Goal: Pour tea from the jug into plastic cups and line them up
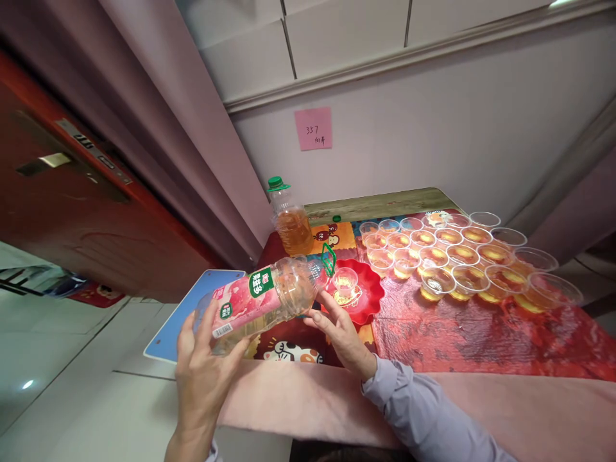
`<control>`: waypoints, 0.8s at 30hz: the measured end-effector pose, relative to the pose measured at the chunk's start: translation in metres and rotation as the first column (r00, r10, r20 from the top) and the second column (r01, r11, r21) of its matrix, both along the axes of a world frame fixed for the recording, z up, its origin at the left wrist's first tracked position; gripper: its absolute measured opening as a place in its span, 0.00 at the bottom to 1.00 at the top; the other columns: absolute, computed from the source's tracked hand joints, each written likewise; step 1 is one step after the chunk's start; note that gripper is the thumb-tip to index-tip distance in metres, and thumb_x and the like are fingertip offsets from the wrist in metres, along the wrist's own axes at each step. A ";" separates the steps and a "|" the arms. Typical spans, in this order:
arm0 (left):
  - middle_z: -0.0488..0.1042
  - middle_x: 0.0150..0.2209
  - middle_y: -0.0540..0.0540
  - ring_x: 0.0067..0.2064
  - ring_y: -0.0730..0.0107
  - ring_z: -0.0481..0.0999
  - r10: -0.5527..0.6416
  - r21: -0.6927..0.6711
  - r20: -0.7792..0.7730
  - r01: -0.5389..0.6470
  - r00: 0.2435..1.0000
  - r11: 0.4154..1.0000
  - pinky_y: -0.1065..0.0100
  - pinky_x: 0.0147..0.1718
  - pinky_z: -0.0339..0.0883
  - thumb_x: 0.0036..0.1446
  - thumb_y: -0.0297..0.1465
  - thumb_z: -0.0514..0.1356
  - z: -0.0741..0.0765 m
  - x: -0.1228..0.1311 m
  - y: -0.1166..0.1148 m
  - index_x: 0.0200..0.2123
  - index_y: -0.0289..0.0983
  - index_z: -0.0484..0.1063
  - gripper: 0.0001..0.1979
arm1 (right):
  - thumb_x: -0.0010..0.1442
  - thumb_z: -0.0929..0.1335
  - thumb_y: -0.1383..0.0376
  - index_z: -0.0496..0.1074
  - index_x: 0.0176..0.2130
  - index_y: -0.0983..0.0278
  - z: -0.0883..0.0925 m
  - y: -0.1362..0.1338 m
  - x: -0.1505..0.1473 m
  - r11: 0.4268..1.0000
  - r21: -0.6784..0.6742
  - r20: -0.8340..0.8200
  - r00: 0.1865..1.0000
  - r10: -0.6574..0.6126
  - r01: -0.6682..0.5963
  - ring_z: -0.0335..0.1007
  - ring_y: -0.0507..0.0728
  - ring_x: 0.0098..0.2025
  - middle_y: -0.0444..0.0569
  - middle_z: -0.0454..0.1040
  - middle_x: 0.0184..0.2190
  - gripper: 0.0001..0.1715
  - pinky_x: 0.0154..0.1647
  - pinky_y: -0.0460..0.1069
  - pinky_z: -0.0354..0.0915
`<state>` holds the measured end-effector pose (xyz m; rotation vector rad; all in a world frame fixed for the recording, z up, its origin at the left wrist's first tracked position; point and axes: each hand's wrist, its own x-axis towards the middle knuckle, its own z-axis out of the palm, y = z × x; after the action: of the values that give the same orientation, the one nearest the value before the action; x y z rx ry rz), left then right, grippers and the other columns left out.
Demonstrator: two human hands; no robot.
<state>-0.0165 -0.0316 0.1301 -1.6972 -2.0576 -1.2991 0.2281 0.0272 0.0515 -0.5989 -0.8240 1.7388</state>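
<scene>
A large clear bottle (253, 292) with a pink and green label lies tilted nearly on its side, its mouth over a red scalloped plate (373, 295). My left hand (206, 359) is wrapped round the bottle's lower end. Under the bottle's neck, my right hand (339, 330) supports it with the fingertips. On the plate stands a small clear plastic cup (345, 281) below the mouth. A green ring handle (328, 258) hangs at the neck. Whether liquid is flowing is too small to tell.
Several clear cups of yellowish drink (462, 253) stand in rows at the right. A second bottle (293, 231) with a green cap stands upright behind. A green cap (337, 218) lies near the wall. A blue board (178, 321) is at the left.
</scene>
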 end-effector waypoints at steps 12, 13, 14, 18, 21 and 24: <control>0.63 0.76 0.40 0.75 0.34 0.66 -0.013 -0.055 -0.124 0.006 0.992 0.998 0.40 0.76 0.55 0.54 0.49 0.74 0.004 -0.007 0.005 0.72 0.50 0.72 0.43 | 0.62 0.80 0.45 0.73 0.72 0.51 0.004 0.001 0.000 0.999 0.023 -0.021 0.999 -0.038 0.038 0.75 0.71 0.69 0.52 0.68 0.75 0.45 0.68 0.68 0.75; 0.63 0.76 0.40 0.74 0.34 0.66 -0.014 -0.052 -0.131 0.007 0.991 0.999 0.40 0.76 0.56 0.54 0.50 0.74 0.005 -0.006 0.006 0.72 0.50 0.72 0.43 | 0.63 0.80 0.45 0.72 0.72 0.52 0.005 0.001 0.001 0.999 0.025 -0.018 0.999 -0.038 0.038 0.75 0.71 0.69 0.52 0.68 0.76 0.45 0.68 0.68 0.75; 0.63 0.76 0.40 0.74 0.34 0.66 -0.016 -0.047 -0.139 0.010 0.990 0.999 0.40 0.76 0.56 0.55 0.50 0.73 0.006 -0.005 0.006 0.73 0.50 0.72 0.43 | 0.63 0.80 0.45 0.72 0.72 0.52 0.005 0.001 0.001 0.999 0.028 -0.015 0.999 -0.038 0.039 0.75 0.70 0.69 0.52 0.68 0.76 0.45 0.68 0.68 0.75; 0.63 0.76 0.41 0.74 0.36 0.67 -0.034 -0.032 -0.147 0.029 0.989 0.999 0.42 0.76 0.54 0.56 0.51 0.72 0.010 0.000 0.008 0.73 0.50 0.72 0.42 | 0.63 0.80 0.44 0.71 0.73 0.52 0.005 0.001 0.002 0.999 0.026 -0.001 0.999 -0.040 0.040 0.77 0.69 0.67 0.53 0.69 0.74 0.47 0.67 0.68 0.75; 0.63 0.76 0.42 0.74 0.37 0.66 -0.040 -0.028 -0.134 0.036 0.990 0.999 0.43 0.77 0.52 0.57 0.51 0.71 0.013 0.003 0.009 0.72 0.51 0.73 0.41 | 0.62 0.80 0.42 0.71 0.74 0.54 0.003 0.001 0.001 0.999 0.021 0.011 0.999 -0.049 0.048 0.77 0.69 0.66 0.54 0.71 0.73 0.49 0.68 0.68 0.75; 0.63 0.76 0.40 0.75 0.37 0.66 -0.043 -0.030 -0.154 0.039 0.987 0.999 0.43 0.77 0.52 0.58 0.51 0.71 0.014 0.003 0.010 0.72 0.49 0.73 0.40 | 0.62 0.80 0.42 0.71 0.73 0.54 0.002 0.002 0.000 0.998 0.019 0.010 0.998 -0.056 0.056 0.77 0.70 0.66 0.54 0.71 0.74 0.49 0.68 0.68 0.75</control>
<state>-0.0139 -0.0215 0.1442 -1.7995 -1.9711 -1.1173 0.2284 0.0287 0.0534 -0.6130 -0.8224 1.6768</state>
